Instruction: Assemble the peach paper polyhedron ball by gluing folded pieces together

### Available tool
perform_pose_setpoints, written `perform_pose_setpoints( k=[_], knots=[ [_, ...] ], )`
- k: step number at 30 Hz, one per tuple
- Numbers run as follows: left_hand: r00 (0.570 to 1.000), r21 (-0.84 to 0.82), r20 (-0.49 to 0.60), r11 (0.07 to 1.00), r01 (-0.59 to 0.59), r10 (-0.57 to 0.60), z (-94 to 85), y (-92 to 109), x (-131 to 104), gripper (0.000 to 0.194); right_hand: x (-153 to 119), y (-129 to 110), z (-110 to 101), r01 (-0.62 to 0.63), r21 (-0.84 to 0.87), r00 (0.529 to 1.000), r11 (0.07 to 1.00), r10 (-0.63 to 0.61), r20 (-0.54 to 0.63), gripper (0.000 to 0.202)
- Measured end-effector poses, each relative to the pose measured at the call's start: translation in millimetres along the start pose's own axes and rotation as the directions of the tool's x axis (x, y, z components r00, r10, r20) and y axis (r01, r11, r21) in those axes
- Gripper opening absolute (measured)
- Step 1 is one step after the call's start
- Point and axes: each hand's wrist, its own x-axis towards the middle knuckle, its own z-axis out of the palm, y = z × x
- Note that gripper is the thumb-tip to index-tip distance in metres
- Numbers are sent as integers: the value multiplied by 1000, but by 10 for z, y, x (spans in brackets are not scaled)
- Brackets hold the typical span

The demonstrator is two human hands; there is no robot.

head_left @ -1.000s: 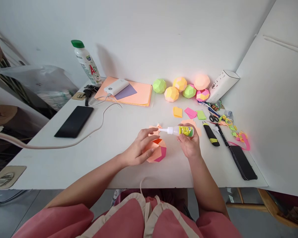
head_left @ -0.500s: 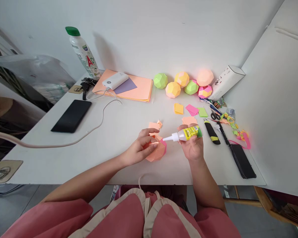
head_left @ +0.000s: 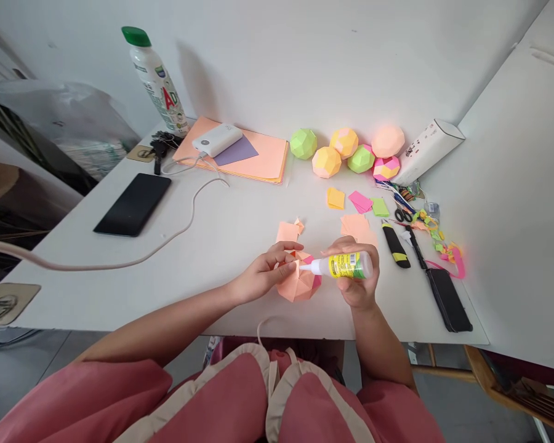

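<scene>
My left hand (head_left: 259, 275) has its thumb and fingers closed on the edge of a peach paper ball (head_left: 299, 289). The ball is faceted, has pink patches on its right side and rests on the table. My right hand (head_left: 360, 296) is wrapped round a small glue bottle (head_left: 345, 266) with a yellow and green label. The bottle lies nearly level, its white nozzle pointing left at the ball's upper part, close to my left thumb. Whether the tip touches the paper or any glue is out, I cannot tell. Just beyond the ball are peach paper squares (head_left: 287, 232) and a small folded piece (head_left: 299, 225).
Several finished paper balls (head_left: 326, 162) stand along the wall. Small paper stacks (head_left: 335, 198) lie before them. At right are a utility knife (head_left: 396, 245), scissors (head_left: 402, 215) and a black case (head_left: 449, 299). A phone (head_left: 133, 204), cable (head_left: 191, 215) and bottle (head_left: 159, 86) are at left.
The glue bottle has moved left and slightly down, its nozzle now over the paper ball near my left thumb. The bottle's base has turned toward the camera. The whole view has shifted slightly.
</scene>
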Motion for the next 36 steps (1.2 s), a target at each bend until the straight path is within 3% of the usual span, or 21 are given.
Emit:
perform_pose_setpoints(
  k=[12, 36],
  knots=[
    [995, -130, 25, 987, 98, -95, 3, 37, 9, 37, 50, -30, 33, 265, 77, 964, 961, -266, 6, 40],
    [997, -100, 42, 993, 61, -57, -6, -42, 9, 37, 21, -51, 38, 335, 71, 941, 940, -337, 24, 40]
  ],
)
